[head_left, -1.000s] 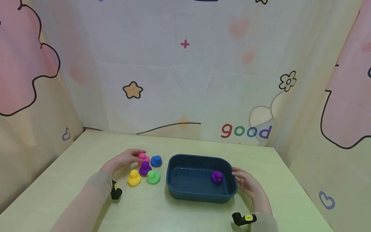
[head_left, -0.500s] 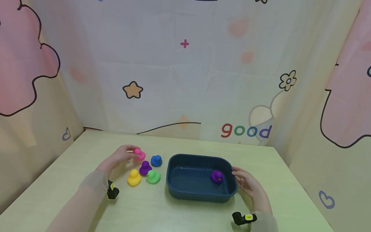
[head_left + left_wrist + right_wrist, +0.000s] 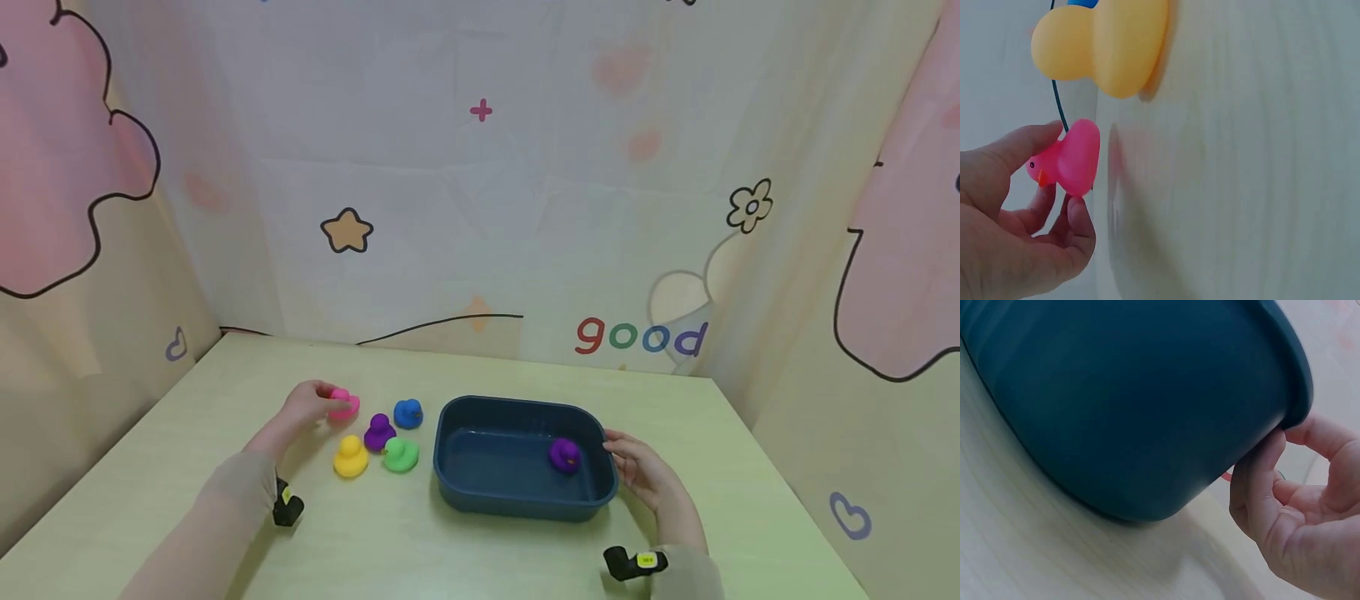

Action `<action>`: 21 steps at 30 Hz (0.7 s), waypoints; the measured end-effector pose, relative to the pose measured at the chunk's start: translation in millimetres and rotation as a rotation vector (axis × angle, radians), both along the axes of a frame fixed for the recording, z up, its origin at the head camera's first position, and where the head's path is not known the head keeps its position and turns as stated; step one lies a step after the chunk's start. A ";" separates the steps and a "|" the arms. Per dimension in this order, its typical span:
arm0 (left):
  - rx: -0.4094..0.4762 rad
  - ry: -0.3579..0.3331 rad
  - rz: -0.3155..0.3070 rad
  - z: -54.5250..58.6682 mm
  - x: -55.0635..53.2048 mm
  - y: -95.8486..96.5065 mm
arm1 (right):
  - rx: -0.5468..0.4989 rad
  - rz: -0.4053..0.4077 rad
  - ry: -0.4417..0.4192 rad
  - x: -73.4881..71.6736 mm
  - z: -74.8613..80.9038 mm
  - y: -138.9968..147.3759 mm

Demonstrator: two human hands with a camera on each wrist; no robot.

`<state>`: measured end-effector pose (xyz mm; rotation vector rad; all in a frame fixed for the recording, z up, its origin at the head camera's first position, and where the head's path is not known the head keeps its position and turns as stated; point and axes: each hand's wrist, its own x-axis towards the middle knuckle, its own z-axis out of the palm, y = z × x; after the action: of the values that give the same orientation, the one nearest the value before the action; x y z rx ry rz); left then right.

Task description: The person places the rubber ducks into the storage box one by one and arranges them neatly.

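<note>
My left hand (image 3: 306, 403) pinches a pink rubber duck (image 3: 344, 404) between thumb and fingers at the left of the group. In the left wrist view, the pink duck (image 3: 1079, 157) is tipped on its side, with its shadow apart from it on the table. My right hand (image 3: 649, 477) holds the right end of a dark blue plastic basin (image 3: 517, 507), fingertips at its rim. The right wrist view shows the basin's outer wall (image 3: 1135, 412) and the curled fingers (image 3: 1266, 456) under the lip. A purple duck (image 3: 565, 456) lies inside the basin, toward its right end.
Left of the basin stand a blue duck (image 3: 408, 413), a purple duck (image 3: 380, 433), a green duck (image 3: 401, 455) and a yellow duck (image 3: 350, 457), close together on the pale wooden table (image 3: 390, 542). A printed cloth (image 3: 420, 208) hangs behind the table and along both sides.
My left hand has drawn the pink duck leftward, away from the purple and blue ducks. The right hand, the basin and the other ducks have stayed in place.
</note>
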<state>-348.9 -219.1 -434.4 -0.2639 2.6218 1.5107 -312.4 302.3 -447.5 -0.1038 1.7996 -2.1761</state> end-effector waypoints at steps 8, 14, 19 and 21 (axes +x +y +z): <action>-0.170 -0.010 0.043 -6.8 -5.7 -2.0 | 0.001 0.006 0.003 0.8 0.2 0.6; -0.199 -0.006 0.052 -1.9 6.5 10.3 | -0.012 0.004 -0.008 1.8 1.3 0.5; -0.222 0.002 0.053 -5.5 8.0 13.8 | -0.027 0.009 -0.013 2.6 3.5 -0.8; -0.209 0.000 0.049 -6.6 8.0 14.5 | -0.029 0.006 -0.015 3.6 4.6 -1.8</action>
<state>-340.9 -204.6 -441.0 -0.3475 2.7945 1.2488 -308.7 300.5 -442.8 -0.0991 1.7571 -2.1937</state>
